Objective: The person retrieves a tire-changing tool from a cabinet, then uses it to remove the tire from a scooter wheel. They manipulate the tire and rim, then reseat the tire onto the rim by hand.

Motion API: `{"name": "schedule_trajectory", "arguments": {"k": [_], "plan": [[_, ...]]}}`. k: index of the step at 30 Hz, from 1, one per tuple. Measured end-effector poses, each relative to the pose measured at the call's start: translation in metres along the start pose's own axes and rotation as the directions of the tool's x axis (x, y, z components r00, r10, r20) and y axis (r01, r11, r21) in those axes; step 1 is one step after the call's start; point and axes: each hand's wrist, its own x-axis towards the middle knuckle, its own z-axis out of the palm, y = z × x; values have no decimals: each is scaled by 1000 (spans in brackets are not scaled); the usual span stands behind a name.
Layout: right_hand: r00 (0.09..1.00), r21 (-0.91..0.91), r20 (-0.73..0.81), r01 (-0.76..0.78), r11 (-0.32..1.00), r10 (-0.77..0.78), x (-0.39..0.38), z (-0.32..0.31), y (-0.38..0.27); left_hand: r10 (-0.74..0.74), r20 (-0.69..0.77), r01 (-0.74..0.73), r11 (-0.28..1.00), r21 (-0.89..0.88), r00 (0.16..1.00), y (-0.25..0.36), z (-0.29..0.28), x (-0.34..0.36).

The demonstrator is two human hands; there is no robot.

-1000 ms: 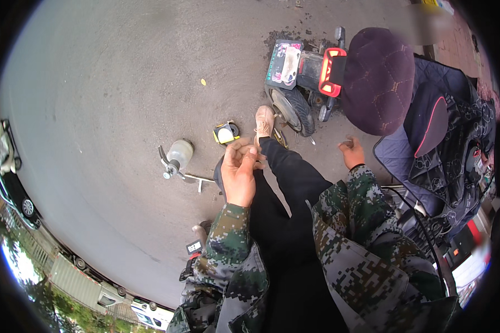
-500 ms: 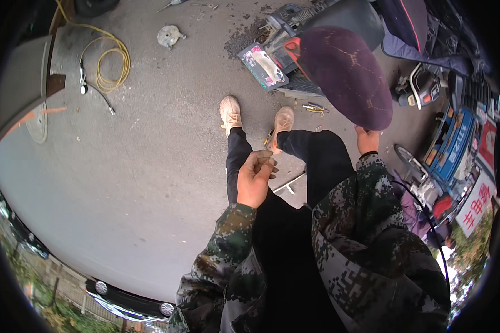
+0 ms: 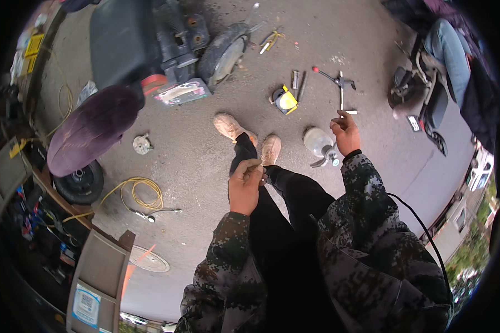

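My left hand [image 3: 245, 187] is in front of my legs, its thumb and fingertips pinched together; whatever they hold is too small to name. Farther right, my right hand [image 3: 347, 136] has its fingers loosely bent and apart, with nothing visible in them. Close to its left on the ground is a clear round spray bottle [image 3: 318, 141] with a grey head. Just beyond the right fingertips lies a metal T-shaped hand tool [image 3: 341, 95] with a red knob at one end. A yellow and black box-like item [image 3: 285, 101] sits left of that tool.
A scooter [image 3: 125, 41] with a purple-covered seat [image 3: 97, 125] stands at far left, its wheel [image 3: 225, 55] near pliers [image 3: 271, 40]. A round metal part [image 3: 143, 144], a yellow hose [image 3: 150, 188], a tyre [image 3: 83, 183] and a wooden cabinet [image 3: 97, 258] are left. Another scooter [image 3: 436, 100] stands right.
My view has swung to the right, so the scooter now appears at left and the tools have come into sight. My right hand has come away from the purple seat; my left stays pinched.
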Motion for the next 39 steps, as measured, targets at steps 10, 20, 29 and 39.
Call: {"name": "schedule_trajectory", "arguments": {"k": [10,20,29,39], "plan": [[967,-38,-17,-256,966,255,-23,45,69,-27,46,9,939,343,999,-33,21,135],[981,-454,196,98,885,-8,146,232,54,-48,307,-225,572,789,951,0,36,265],[962,-851,259,267,452,-81,241,334,138,277,748,-797,168,580,603,102,65,231],[885,-869,437,370,330,159,243,296,103,635,383,-620,197,759,671,121,-17,212]]}}
